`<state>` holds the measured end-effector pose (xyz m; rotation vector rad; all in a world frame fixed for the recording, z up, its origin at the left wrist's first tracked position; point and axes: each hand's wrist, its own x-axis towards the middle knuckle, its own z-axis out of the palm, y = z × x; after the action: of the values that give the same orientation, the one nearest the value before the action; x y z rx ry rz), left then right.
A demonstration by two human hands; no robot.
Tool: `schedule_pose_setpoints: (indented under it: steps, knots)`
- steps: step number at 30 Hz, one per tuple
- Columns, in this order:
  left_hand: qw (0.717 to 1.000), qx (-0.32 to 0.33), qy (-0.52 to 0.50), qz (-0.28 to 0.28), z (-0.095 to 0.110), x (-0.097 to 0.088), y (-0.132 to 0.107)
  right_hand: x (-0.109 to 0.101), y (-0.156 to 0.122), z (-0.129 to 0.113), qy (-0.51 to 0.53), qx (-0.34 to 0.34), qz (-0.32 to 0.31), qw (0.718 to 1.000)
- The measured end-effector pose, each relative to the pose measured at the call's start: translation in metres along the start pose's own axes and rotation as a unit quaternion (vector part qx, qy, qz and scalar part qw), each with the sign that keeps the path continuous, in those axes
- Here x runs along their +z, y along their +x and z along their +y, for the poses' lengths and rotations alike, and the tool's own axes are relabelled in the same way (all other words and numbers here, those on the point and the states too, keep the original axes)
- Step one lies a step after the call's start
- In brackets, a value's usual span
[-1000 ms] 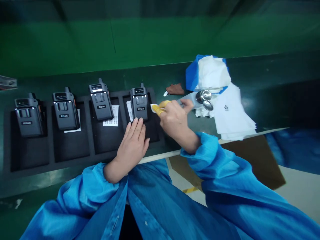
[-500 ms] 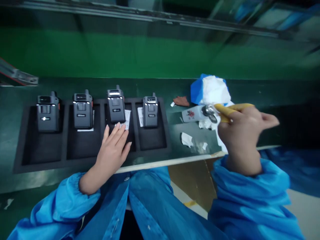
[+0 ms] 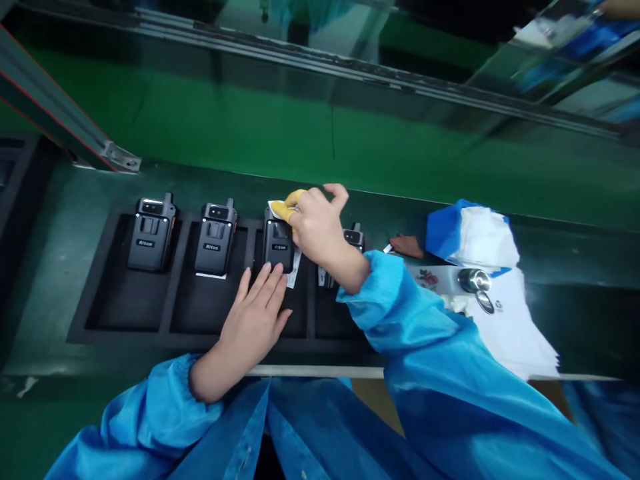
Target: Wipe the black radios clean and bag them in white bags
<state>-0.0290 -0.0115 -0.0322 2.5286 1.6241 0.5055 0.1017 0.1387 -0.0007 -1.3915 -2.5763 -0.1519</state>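
Note:
A dark tray [image 3: 165, 332] with several compartments holds handheld radios, antennas pointing away from me. My left hand [image 3: 253, 317] lies flat with fingers stretched, its tips at the lower end of the third radio [image 3: 278, 257]. At that radio's top, my right hand [image 3: 315, 220], with yellow finger covers, pinches a small white wipe [image 3: 273, 207] against it. Left of it lie the second radio [image 3: 215, 240] and the first radio [image 3: 151, 237]. My right wrist partly hides the fourth radio [image 3: 354, 238]. White labelled slips [image 3: 294, 270] stick out beneath some radios.
To the right lie a flowered bottle with an open metal cap [image 3: 474, 281], a blue box of white wipes [image 3: 443, 230], white sheets [image 3: 520, 327] and a brown scrap [image 3: 406, 245]. A metal post [image 3: 65, 107] rises at the left; a rail runs along the back.
My right hand has moved left from the bottle's cap to the top of the third radio. My left hand stays at that radio's lower end. The camera view has shifted.

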Motion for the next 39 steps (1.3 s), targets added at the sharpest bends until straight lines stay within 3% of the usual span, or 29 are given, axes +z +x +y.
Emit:
schedule_pose_setpoints:
  steps: [5, 9, 15, 21, 25, 29, 35, 39]
  knots:
    - [1.0, -0.001, -0.007, -0.005, 0.0, -0.002, 0.002, 0.001, -0.009, 0.008, -0.019, -0.07, -0.025, 0.997]
    - [1.0, 0.007, -0.002, 0.01, 0.0, -0.003, 0.003, 0.001, -0.012, 0.015, -0.03, -0.049, -0.015, 0.998]
    - [1.0, 0.007, 0.005, 0.018, 0.001, -0.004, 0.004, 0.007, -0.003, 0.004, -0.036, -0.073, 0.001, 0.997]
    - [1.0, 0.004, 0.006, 0.019, 0.003, -0.004, 0.004, 0.017, -0.028, 0.014, -0.081, -0.03, 0.08, 0.993]
    - [1.0, 0.006, 0.007, 0.028, 0.002, -0.004, 0.004, 0.018, -0.041, 0.029, -0.099, 0.022, 0.088, 0.991]
    - [0.999, 0.019, 0.015, 0.028, 0.001, -0.005, 0.005, 0.01, -0.033, 0.032, -0.077, 0.082, 0.093, 0.989]
    - [0.999, 0.017, 0.017, 0.026, 0.001, -0.005, 0.005, 0.009, -0.009, 0.002, -0.048, -0.036, 0.044, 0.997]
    - [0.999, 0.02, 0.017, 0.026, 0.001, -0.005, 0.005, 0.01, -0.012, 0.005, -0.057, -0.087, 0.038, 0.994]
